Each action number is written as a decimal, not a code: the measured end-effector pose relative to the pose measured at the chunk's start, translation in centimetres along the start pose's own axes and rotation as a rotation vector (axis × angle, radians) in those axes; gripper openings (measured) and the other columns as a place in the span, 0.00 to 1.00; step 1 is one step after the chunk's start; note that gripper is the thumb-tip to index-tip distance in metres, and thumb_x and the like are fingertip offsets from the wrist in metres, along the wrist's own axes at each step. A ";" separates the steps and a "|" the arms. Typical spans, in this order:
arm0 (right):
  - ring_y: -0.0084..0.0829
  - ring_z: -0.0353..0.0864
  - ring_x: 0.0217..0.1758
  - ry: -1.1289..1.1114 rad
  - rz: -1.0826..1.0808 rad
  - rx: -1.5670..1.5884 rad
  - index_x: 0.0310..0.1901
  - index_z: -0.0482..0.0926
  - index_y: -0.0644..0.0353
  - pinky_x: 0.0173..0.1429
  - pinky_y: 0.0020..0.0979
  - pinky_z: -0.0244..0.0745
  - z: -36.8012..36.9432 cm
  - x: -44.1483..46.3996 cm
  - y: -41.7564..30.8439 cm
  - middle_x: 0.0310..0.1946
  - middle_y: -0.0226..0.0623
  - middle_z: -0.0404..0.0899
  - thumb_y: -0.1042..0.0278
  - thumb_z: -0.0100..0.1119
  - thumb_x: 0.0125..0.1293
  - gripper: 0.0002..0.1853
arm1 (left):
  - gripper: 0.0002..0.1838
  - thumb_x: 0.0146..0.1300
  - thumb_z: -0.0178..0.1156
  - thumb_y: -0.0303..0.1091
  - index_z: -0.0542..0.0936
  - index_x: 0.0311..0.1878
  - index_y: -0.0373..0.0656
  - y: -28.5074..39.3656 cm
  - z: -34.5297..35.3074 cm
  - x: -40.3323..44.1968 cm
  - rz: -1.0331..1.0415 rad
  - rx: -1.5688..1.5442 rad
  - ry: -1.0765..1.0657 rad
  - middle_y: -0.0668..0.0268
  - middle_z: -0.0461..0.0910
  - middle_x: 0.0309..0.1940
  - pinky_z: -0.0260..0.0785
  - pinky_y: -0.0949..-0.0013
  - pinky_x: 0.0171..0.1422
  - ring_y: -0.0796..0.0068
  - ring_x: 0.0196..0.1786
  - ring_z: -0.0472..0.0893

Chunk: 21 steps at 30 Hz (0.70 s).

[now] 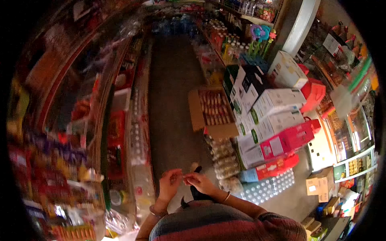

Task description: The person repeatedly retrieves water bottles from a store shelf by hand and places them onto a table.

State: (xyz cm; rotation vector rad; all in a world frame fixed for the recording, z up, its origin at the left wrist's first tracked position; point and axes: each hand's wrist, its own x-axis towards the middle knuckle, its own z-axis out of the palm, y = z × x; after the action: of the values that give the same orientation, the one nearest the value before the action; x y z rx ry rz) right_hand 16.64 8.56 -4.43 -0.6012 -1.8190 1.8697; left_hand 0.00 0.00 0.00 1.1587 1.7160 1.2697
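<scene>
Both hands are held close together in front of the body, low in the middle of the view. My left hand (170,184) has its fingers curled, and whether anything is in them is too blurred to tell. Beside it, my right hand (200,183) has its fingertips pinched together, pointing toward the left hand. Anything between those fingertips is too small to make out. Below the hands is the striped top (201,225) on my body. The dark floor of the aisle (175,100) stretches ahead beyond them.
An open cardboard box (197,110) of packed items stands right of the aisle, beside stacked white boxes (277,100) and a pink box (281,143). Wrapped trays (263,190) lie below. Shelves of goods (116,128) line the left. Blue and purple flower shapes (261,33) stand upper right.
</scene>
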 end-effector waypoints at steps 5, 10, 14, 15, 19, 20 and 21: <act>0.23 0.80 0.37 0.070 0.088 0.063 0.52 0.77 0.62 0.43 0.27 0.76 -7.7 15.7 -1.8 0.35 0.34 0.82 0.64 0.49 0.72 0.14 | 0.14 0.62 0.59 0.25 0.77 0.51 0.38 3.0 -2.3 14.7 -0.056 -0.052 0.006 0.61 0.81 0.43 0.74 0.71 0.49 0.73 0.45 0.81; 0.24 0.82 0.40 0.183 -0.016 -0.033 0.53 0.77 0.60 0.44 0.27 0.76 -15.0 26.8 -6.7 0.38 0.36 0.84 0.64 0.55 0.68 0.15 | 0.12 0.62 0.59 0.24 0.76 0.50 0.35 5.0 -3.1 25.8 -0.029 -0.075 0.045 0.61 0.81 0.43 0.72 0.72 0.52 0.74 0.45 0.81; 0.25 0.82 0.42 0.235 0.036 -0.043 0.53 0.77 0.60 0.46 0.28 0.76 -17.8 34.1 -5.8 0.39 0.38 0.84 0.64 0.56 0.67 0.15 | 0.12 0.63 0.59 0.25 0.76 0.49 0.36 2.3 -3.2 33.3 -0.139 -0.187 0.031 0.60 0.81 0.41 0.73 0.71 0.50 0.74 0.45 0.81; 0.25 0.82 0.42 0.257 0.043 -0.056 0.52 0.77 0.61 0.46 0.28 0.76 -18.2 35.5 -5.4 0.39 0.38 0.84 0.64 0.56 0.67 0.15 | 0.12 0.62 0.59 0.26 0.76 0.49 0.36 1.3 -3.3 35.2 -0.114 -0.146 -0.010 0.61 0.81 0.40 0.73 0.71 0.49 0.74 0.45 0.81; 0.25 0.82 0.43 0.302 0.109 -0.029 0.51 0.78 0.62 0.48 0.28 0.76 -20.3 41.5 -5.1 0.41 0.38 0.83 0.67 0.55 0.68 0.14 | 0.13 0.61 0.61 0.28 0.77 0.49 0.38 -2.6 -3.9 44.6 0.038 -0.002 -0.141 0.61 0.81 0.39 0.73 0.71 0.46 0.73 0.42 0.81; 0.24 0.81 0.44 0.317 0.157 -0.072 0.52 0.77 0.63 0.50 0.28 0.76 -21.4 43.5 -5.4 0.42 0.37 0.83 0.70 0.54 0.68 0.13 | 0.13 0.61 0.62 0.28 0.77 0.48 0.38 -3.1 -4.2 47.8 0.094 0.031 -0.161 0.62 0.81 0.39 0.74 0.71 0.45 0.73 0.41 0.81; 0.23 0.80 0.46 0.332 0.204 -0.103 0.52 0.77 0.64 0.52 0.27 0.75 -21.9 45.4 -5.7 0.43 0.36 0.82 0.72 0.54 0.67 0.13 | 0.13 0.60 0.62 0.28 0.77 0.48 0.38 -3.3 -4.8 50.4 0.087 -0.002 -0.158 0.62 0.81 0.39 0.73 0.71 0.45 0.73 0.40 0.81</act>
State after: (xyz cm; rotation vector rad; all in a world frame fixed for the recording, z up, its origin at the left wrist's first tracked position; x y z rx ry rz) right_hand -6.29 53.52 0.99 -1.0999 -1.6908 1.6830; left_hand -23.17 45.08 -3.04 1.3097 1.5631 1.1968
